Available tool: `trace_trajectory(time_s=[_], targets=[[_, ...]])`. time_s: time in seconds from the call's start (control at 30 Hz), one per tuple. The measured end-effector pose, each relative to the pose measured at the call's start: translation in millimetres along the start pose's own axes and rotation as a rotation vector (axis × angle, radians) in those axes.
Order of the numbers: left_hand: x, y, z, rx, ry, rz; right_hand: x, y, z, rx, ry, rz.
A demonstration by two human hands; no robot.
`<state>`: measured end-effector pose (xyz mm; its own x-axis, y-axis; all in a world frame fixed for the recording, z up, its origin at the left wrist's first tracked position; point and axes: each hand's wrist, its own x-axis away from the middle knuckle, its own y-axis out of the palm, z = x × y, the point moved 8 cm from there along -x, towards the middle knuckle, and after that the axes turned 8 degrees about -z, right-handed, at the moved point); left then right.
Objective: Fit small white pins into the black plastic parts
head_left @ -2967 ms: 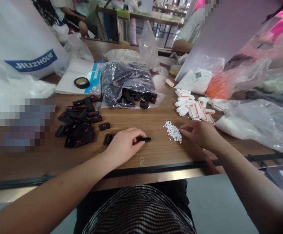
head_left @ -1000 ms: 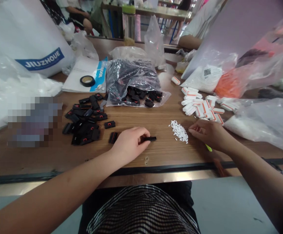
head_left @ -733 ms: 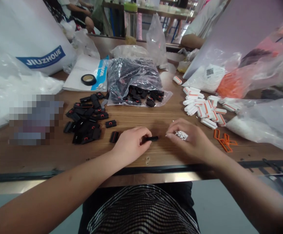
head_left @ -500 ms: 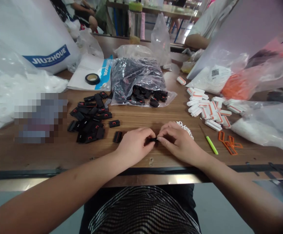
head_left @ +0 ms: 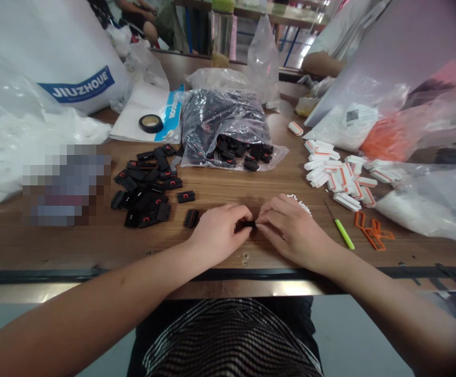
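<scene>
Between my two hands is a small black plastic connector housing [head_left: 248, 224], mostly covered by fingers. My left hand [head_left: 223, 230] is closed round its left end. The fingertips of my right hand [head_left: 285, 226] are pinched at its right end; whether they also hold a smaller part is too small to tell. A pile of small white pieces [head_left: 301, 205] lies just behind my right hand, partly hidden by it. Beside my left hand lies a loose black housing [head_left: 191, 218], with another black housing [head_left: 186, 196] a little farther back.
A heap of black housings [head_left: 145, 201] lies left, and a clear bag [head_left: 224, 115] of them at the back. White pieces with orange strips [head_left: 332, 170], a green-handled pick [head_left: 344, 234] and orange frames [head_left: 373, 233] lie right. Black tape [head_left: 151, 123] rests on papers [head_left: 133, 118].
The view has shifted slightly. My right hand has turned a little over the pile of white pieces, covering more of it. Both hands stay at the black connector housing.
</scene>
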<state>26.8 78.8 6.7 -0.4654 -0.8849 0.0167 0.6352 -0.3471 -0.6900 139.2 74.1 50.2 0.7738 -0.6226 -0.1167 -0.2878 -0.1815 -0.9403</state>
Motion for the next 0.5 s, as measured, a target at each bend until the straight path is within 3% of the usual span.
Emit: trace_trajectory(time_s=[0.23,0.5], targets=[[0,-0.1,-1,0.010,-0.019,0.000,-2,3,-4,0.136,-0.028,-0.068],[-1,-1.1,0,0.035,-0.006,0.010,13,-1,-6,0.187,-0.030,0.059]])
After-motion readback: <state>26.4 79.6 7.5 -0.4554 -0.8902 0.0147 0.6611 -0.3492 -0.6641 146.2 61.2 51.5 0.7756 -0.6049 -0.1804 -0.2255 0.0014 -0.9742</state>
